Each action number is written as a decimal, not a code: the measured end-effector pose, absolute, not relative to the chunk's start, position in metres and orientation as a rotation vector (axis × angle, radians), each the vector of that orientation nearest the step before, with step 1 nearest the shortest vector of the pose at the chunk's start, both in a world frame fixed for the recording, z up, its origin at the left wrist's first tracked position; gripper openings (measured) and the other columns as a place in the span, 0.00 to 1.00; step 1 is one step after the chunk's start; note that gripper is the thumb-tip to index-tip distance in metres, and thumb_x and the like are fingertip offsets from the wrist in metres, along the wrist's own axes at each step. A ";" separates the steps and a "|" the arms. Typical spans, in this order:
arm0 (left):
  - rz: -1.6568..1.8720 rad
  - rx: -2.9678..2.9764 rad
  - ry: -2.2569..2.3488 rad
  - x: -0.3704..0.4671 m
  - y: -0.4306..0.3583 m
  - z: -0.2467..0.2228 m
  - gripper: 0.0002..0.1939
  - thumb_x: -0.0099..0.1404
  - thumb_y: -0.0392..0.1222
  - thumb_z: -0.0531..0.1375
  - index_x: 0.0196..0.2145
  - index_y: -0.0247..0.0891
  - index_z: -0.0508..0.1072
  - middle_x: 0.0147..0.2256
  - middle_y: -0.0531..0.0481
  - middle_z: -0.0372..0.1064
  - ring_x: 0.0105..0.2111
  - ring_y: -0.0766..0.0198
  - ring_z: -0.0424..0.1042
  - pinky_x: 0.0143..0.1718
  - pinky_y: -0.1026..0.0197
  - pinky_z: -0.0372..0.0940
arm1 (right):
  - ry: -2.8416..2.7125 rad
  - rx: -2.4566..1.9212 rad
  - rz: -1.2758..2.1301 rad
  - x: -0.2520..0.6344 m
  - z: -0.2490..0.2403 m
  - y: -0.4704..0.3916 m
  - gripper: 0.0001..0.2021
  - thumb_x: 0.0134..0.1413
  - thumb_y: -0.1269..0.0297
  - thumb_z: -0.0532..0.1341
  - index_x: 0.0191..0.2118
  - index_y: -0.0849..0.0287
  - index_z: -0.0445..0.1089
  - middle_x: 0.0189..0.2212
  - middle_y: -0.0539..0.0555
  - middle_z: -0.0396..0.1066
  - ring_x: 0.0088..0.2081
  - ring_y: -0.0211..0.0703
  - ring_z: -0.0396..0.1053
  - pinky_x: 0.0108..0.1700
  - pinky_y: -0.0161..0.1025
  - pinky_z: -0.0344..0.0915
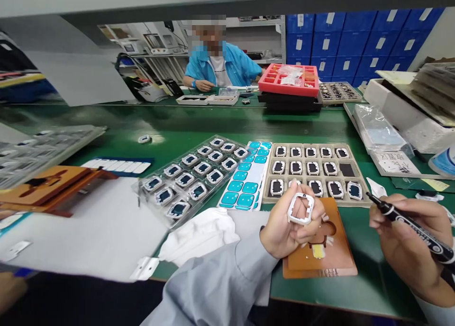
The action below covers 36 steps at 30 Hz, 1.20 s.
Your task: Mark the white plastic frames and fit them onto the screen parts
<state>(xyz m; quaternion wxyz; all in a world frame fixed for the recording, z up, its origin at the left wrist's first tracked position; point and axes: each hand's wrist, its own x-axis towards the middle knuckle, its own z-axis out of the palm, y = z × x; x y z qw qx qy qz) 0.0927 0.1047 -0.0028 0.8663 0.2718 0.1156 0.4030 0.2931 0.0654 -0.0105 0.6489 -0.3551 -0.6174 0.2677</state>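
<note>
Between the fingers of my left hand [280, 226] is a white rounded-square frame [292, 214], its open middle showing my fingers behind. My right hand [408, 250] grips a black marker pen [419, 233], its dark tip pointing left toward the frame but apart from it. Under my left hand lies an orange-brown fixture board [341, 250] with a cut-out and a yellow patch. Just behind it, a beige compartment tray [359, 193] holds several similar white frames with dark centres; one compartment at its right shows only a dark pad.
A clear plastic tray [144, 205] of frames and a sheet of blue-green stickers [235, 186] lie left of the beige tray. A white cloth [202, 233] is near my left forearm. Across the bench sits a person [227, 65] beside a red tray [289, 89].
</note>
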 end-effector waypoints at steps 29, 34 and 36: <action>0.929 1.272 0.656 0.102 0.076 -0.010 0.22 0.72 0.62 0.42 0.37 0.40 0.58 0.27 0.56 0.61 0.19 0.72 0.57 0.21 0.66 0.55 | -1.952 -0.835 0.411 0.270 0.016 0.062 0.10 0.50 0.76 0.59 0.38 0.55 0.65 0.27 0.53 0.75 0.28 0.42 0.77 0.29 0.33 0.75; 0.917 1.348 0.728 0.100 0.075 -0.010 0.22 0.73 0.60 0.40 0.38 0.39 0.60 0.27 0.54 0.61 0.20 0.71 0.58 0.23 0.65 0.55 | -1.947 -0.846 0.405 0.269 0.014 0.061 0.09 0.51 0.75 0.60 0.38 0.55 0.65 0.27 0.52 0.75 0.28 0.41 0.77 0.30 0.32 0.74; 0.923 1.391 0.752 0.100 0.074 -0.010 0.22 0.73 0.59 0.40 0.38 0.39 0.61 0.28 0.53 0.62 0.21 0.70 0.59 0.25 0.64 0.56 | -1.946 -0.853 0.404 0.268 0.014 0.061 0.09 0.51 0.74 0.59 0.38 0.55 0.65 0.27 0.52 0.75 0.28 0.41 0.76 0.30 0.32 0.74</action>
